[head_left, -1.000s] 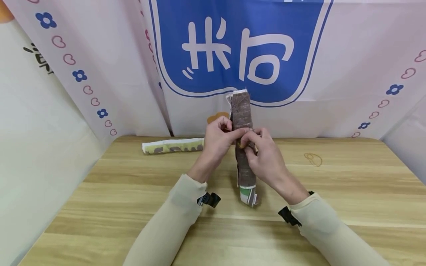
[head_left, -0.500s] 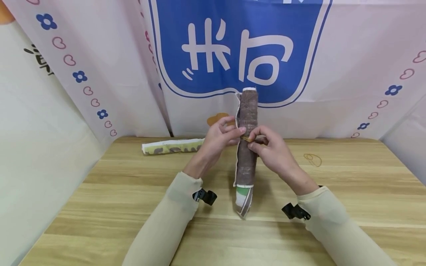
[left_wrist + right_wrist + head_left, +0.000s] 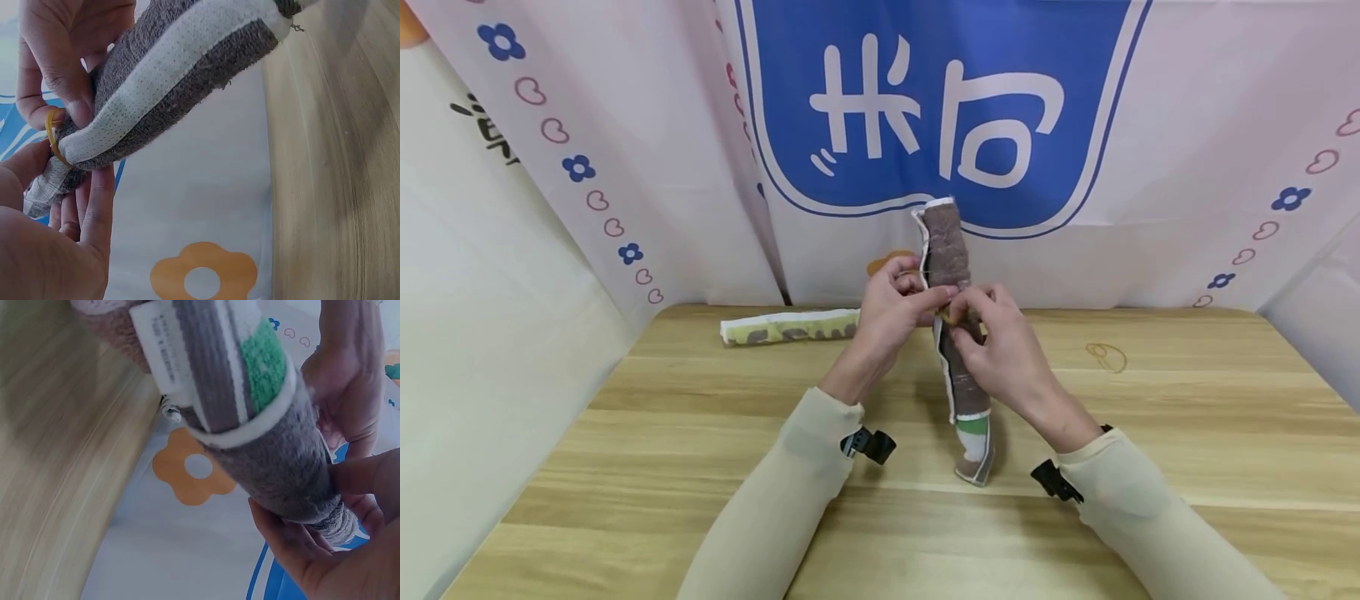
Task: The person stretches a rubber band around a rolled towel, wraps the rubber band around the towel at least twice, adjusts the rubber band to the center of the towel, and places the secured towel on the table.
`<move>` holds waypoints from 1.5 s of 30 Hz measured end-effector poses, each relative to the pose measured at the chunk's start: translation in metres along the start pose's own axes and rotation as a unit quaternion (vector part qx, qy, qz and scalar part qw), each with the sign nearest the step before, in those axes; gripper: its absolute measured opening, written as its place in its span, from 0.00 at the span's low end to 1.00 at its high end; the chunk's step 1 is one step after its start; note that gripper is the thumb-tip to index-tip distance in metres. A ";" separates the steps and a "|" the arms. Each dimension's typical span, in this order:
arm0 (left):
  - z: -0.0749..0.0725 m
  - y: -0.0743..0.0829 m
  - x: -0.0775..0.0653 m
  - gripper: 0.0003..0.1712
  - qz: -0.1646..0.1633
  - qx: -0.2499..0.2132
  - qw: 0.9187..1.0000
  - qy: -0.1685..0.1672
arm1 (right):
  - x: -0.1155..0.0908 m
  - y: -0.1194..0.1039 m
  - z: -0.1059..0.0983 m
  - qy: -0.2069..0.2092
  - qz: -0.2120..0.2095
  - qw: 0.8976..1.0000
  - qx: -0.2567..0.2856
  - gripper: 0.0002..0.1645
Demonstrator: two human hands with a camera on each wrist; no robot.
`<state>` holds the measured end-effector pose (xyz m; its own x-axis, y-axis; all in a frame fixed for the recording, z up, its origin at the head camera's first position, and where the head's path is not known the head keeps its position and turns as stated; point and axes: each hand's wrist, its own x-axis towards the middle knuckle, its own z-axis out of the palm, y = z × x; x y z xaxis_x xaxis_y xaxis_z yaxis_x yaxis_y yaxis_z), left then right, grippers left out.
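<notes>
A brown-grey rolled towel with white edging stands upright above the table, narrowed at its middle. Its lower end shows green and white stripes, and a white label hangs there in the right wrist view. My left hand grips the roll from the left, thumb across its front. A yellow rubber band loops round the narrowed part. From the right, my right hand pinches the band against the towel with thumb and curled forefinger.
Behind my left hand lies a second rolled towel, yellow-green with grey patches. Another rubber band rests on the wooden table at the right. A printed cloth hangs along the table's back edge.
The roll has tilted, its top swinging left and its lower end right, after standing nearly straight half a second ago. My right hand has shifted slightly left, closer to my left thumb.
</notes>
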<state>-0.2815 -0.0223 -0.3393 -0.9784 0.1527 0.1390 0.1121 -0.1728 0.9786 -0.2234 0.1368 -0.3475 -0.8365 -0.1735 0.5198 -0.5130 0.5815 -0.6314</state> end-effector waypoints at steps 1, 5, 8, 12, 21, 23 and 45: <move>0.000 0.000 0.000 0.27 -0.004 -0.002 1.000 0.002 | 0.000 0.000 0.001 0.004 -0.011 1.000 -0.005 0.11; 0.000 0.000 -0.001 0.28 -0.015 0.002 1.000 0.008 | -0.001 0.000 0.001 -0.003 -0.024 1.000 -0.013 0.12; 0.001 0.001 -0.001 0.28 -0.017 0.005 1.000 0.010 | 0.000 0.000 0.000 -0.006 -0.026 1.000 -0.015 0.12; 0.000 0.004 0.001 0.27 -0.009 0.003 1.000 0.024 | 0.002 -0.001 -0.001 0.013 -0.029 0.999 -0.026 0.09; 0.002 0.004 0.000 0.28 0.015 -0.013 0.998 0.057 | 0.002 -0.004 -0.002 0.020 0.026 0.999 -0.013 0.25; 0.003 0.005 0.000 0.29 0.020 -0.021 0.997 0.065 | 0.002 -0.005 -0.003 0.011 0.051 0.999 -0.003 0.28; 0.001 0.005 -0.008 0.31 0.034 -0.020 0.998 0.051 | 0.000 0.001 -0.006 0.003 0.131 0.991 0.004 0.27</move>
<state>-0.2727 -0.0237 -0.3350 -0.9816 0.0389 0.1868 0.1740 -0.2192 0.9600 -0.2225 0.1427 -0.3450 -0.9401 -0.0128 0.3406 -0.2797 0.6002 -0.7494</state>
